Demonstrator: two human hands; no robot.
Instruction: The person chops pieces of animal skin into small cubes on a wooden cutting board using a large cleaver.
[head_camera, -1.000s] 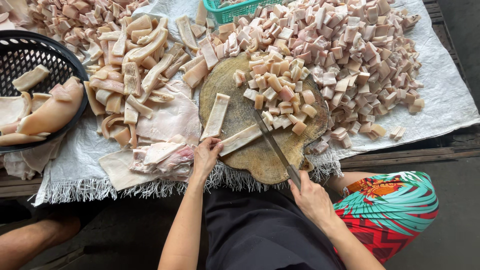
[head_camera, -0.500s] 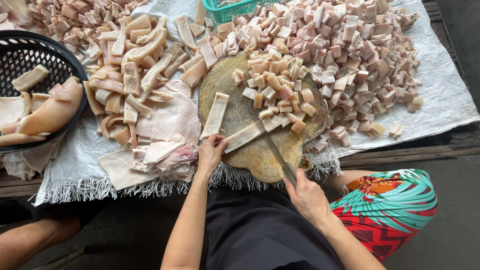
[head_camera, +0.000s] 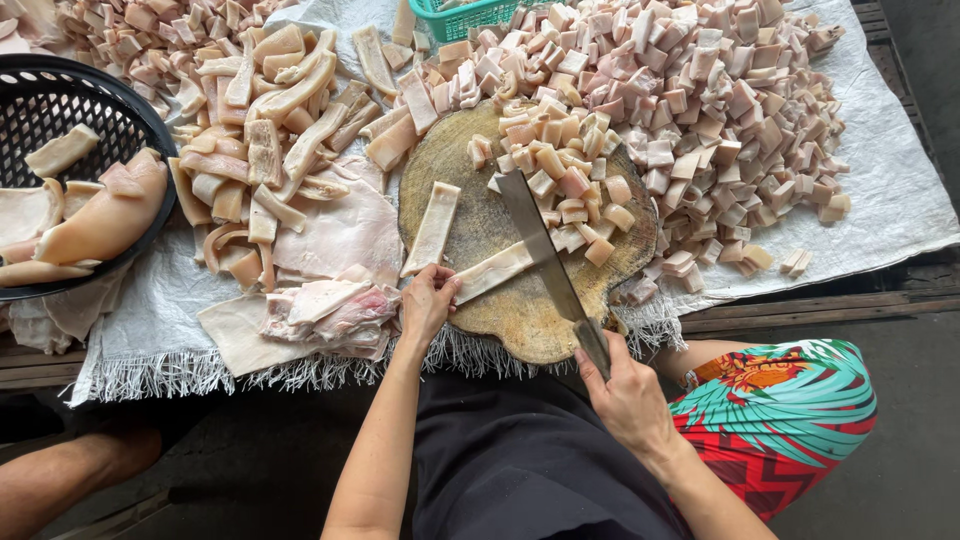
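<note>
Head view: right hand (head_camera: 632, 398) clenched on cleaver (head_camera: 545, 260) handle at chopping board's (head_camera: 520, 320) near edge. Left hand (head_camera: 428, 303) pins meat strip (head_camera: 495, 271) under blade. Cut cubes (head_camera: 570, 190) crowd board's far side; black basket (head_camera: 70, 100) lies left of board.

Bare chopping board (head_camera: 520, 310) front; meat cubes (head_camera: 570, 180) crowding its far side.
</note>
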